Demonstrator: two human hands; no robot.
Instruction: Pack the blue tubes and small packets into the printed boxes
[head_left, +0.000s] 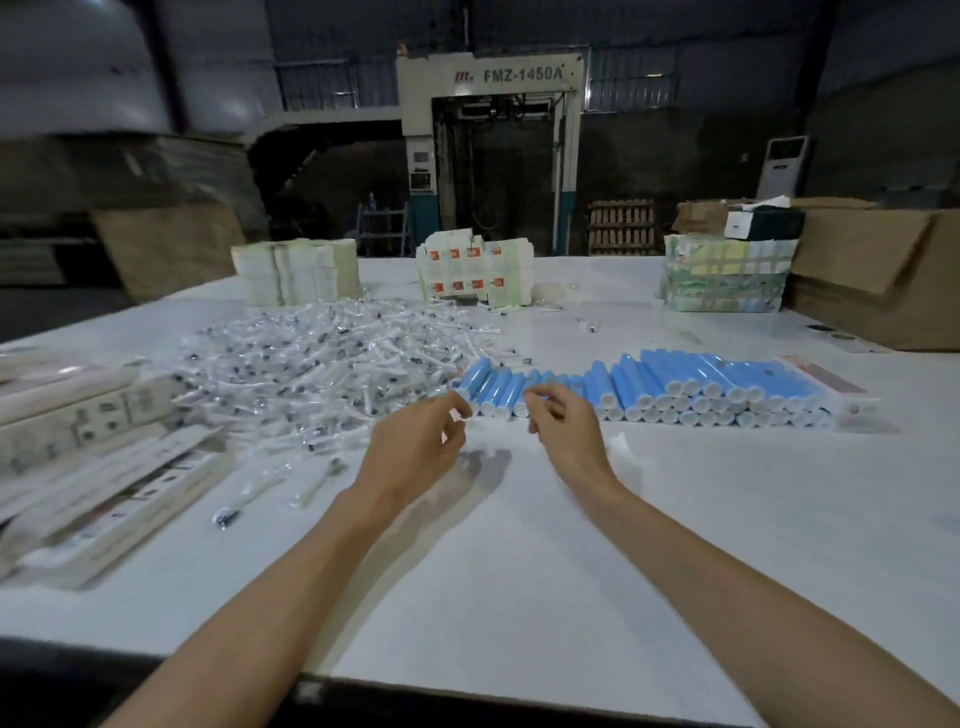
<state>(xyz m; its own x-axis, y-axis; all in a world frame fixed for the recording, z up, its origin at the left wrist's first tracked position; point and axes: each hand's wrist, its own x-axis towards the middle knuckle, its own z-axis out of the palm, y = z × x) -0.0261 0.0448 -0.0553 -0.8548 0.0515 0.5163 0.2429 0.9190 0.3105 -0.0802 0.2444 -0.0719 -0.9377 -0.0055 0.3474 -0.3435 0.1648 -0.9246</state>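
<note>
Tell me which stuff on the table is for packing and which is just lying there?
For the job: blue tubes, small packets, printed boxes.
Just lying about: brown cartons, taped bundle, big machine behind.

Big white table filling most of the view. Behind it, a worn machine marked FMZ-1450A, dark inside. Wooden pallet just right of that, white floor-standing AC unit further right. Open brown cartons at the table's far right edge, plus a cardboard sheet back left.
</note>
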